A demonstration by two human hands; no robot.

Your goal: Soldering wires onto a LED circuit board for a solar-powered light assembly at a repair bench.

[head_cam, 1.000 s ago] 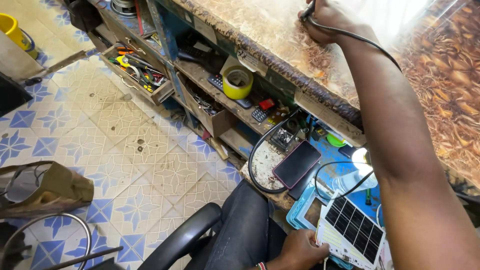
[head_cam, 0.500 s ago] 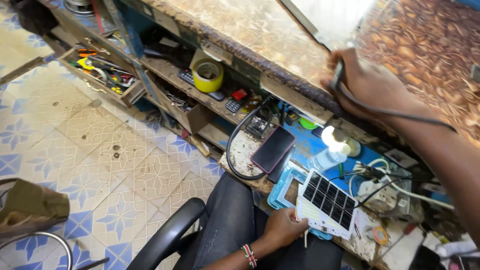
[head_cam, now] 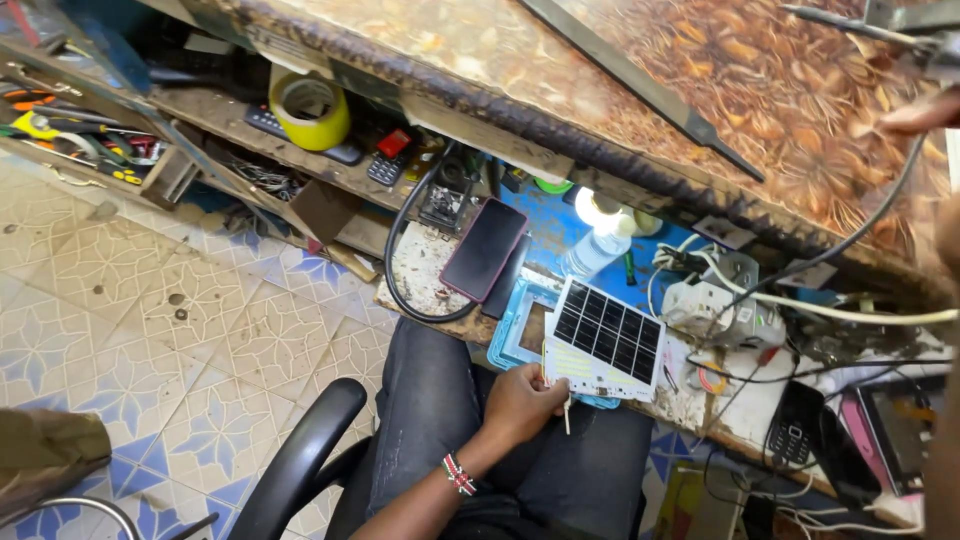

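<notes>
My left hand (head_cam: 522,402) grips the near corner of a white board carrying a small dark solar panel (head_cam: 607,334), which lies over a light-blue frame (head_cam: 512,335) on the low bench. A thin pale stick pokes down from that hand. Only the fingers of my right hand (head_cam: 918,114) show at the upper right edge, above the patterned brown countertop (head_cam: 640,40). They pinch a black cable (head_cam: 850,235) that runs down toward a white socket block (head_cam: 722,310).
A dark phone (head_cam: 485,250) lies on the bench next to a looping black cord. A lit lamp (head_cam: 598,208) glows under the counter. A yellow tape roll (head_cam: 310,108), keypads and tools fill the shelves. A black chair arm (head_cam: 300,455) stands over the tiled floor.
The view has swung right and down. My right hand moved from mid-counter to the far upper right with the cable. My left hand stays on the solar panel board.
</notes>
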